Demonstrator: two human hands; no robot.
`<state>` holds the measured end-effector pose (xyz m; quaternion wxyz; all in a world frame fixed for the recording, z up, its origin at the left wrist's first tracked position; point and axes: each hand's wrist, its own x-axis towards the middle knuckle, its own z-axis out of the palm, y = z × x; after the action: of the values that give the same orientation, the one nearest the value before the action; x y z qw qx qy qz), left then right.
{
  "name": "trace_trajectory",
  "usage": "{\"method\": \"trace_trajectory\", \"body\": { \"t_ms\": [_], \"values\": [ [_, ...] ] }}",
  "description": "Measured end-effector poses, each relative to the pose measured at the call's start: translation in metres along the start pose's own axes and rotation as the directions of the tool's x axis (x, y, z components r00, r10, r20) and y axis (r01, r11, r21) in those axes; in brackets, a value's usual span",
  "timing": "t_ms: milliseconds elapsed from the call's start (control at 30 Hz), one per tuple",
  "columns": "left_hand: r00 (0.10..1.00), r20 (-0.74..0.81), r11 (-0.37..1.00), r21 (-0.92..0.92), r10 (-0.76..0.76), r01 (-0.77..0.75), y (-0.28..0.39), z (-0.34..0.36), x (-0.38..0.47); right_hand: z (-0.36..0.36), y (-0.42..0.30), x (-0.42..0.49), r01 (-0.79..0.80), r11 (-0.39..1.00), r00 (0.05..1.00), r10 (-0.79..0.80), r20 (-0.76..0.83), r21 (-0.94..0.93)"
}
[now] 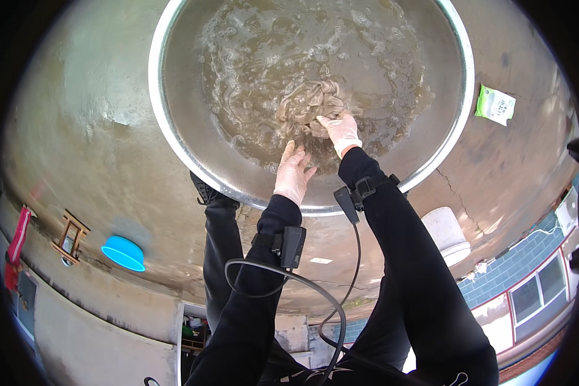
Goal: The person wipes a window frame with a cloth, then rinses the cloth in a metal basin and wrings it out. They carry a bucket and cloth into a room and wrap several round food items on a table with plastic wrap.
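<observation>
A large round metal basin (pixel 188 120) of murky, sudsy water (pixel 381 72) stands before me. In the water lies a crumpled wet cloth (pixel 309 99), partly under the surface. My right hand (pixel 342 130), in a thin translucent glove, grips the cloth's right edge between thumb and fingers. Just below and left of the cloth is my left hand (pixel 293 171), gloved the same way, its fingers apart and holding nothing. Both my forearms carry strapped black devices with cables.
On the concrete ground right of the basin lies a green and white packet (pixel 495 104) bearing writing. A white bucket (pixel 446 236) rests behind my right arm. At left are a blue plastic basin (pixel 123 253) and a small wooden stool (pixel 71 236). A person in red (pixel 15 265) is at the far left.
</observation>
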<state>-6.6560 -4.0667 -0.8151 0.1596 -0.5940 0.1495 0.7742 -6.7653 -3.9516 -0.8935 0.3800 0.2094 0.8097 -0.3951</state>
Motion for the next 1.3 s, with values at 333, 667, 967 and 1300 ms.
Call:
{"method": "trace_trajectory", "body": {
  "t_ms": [333,667,967,1300],
  "values": [
    [0.999,-0.035,0.998,0.049,-0.033,0.035,0.046,0.019,0.031,-0.029,-0.053,-0.026,-0.091,0.955,0.935,-0.016,0.355,0.284],
    [0.989,0.048,0.954,-0.276,0.138,-0.120,0.032,0.033,0.009,-0.008,-0.073,-0.034,0.254,0.914,0.921,-0.329,-0.208,-0.317],
    [0.998,-0.056,0.999,-0.046,-0.028,0.025,0.042,0.020,0.023,0.005,-0.033,-0.022,0.246,0.950,0.963,-0.217,0.160,-0.191],
    [0.936,0.235,0.946,-0.256,0.261,-0.199,0.036,0.045,-0.001,-0.024,-0.076,-0.029,0.313,0.874,0.939,-0.345,-0.019,-0.372]
  ]
}}
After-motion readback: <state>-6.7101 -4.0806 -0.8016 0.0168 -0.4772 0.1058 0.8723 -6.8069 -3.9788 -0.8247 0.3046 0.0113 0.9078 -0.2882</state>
